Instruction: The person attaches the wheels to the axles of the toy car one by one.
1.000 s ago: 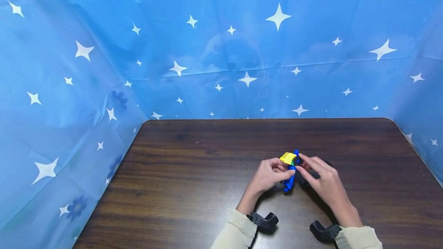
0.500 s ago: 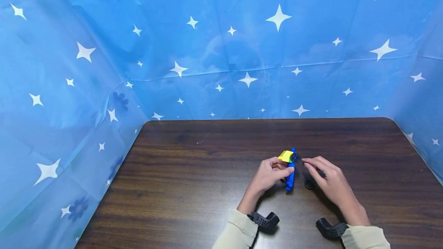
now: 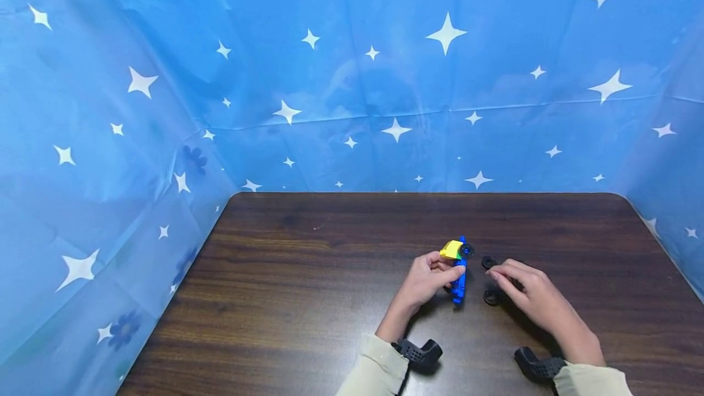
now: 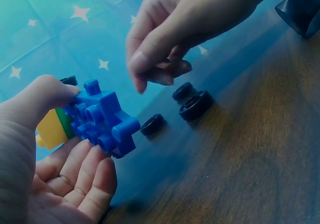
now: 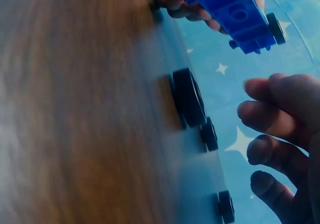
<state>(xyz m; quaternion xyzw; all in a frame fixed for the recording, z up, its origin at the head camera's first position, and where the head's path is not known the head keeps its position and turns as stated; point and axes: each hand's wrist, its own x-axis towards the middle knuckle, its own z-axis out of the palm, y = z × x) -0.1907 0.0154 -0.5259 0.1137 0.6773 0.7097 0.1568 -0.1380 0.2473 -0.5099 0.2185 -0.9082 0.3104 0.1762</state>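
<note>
My left hand (image 3: pixel 422 277) grips a blue toy car base (image 3: pixel 459 283), thumb on one side and fingers beneath. A yellow block (image 3: pixel 451 249) and a thin green piece (image 4: pixel 64 122) sit at one end of it. One black wheel (image 5: pixel 276 29) is fitted on the base's side. My right hand (image 3: pixel 530 289) hovers low over the loose wheels, fingers loosely bent with nothing between them. In the left wrist view, a small wheel (image 4: pixel 152 125), a second small wheel (image 4: pixel 182 91) and a larger wheel (image 4: pixel 196 105) stand on the table near its fingertips.
The dark wooden table (image 3: pixel 308 298) runs back to a blue star-patterned cloth (image 3: pixel 330 78), which also hangs at the sides. Black wrist mounts (image 3: pixel 422 352) ride on both forearms, close over the tabletop.
My right hand has let go of the fitted wheel and drawn back right and toward me, over the loose wheels. The left hand with the toy car has barely shifted.
</note>
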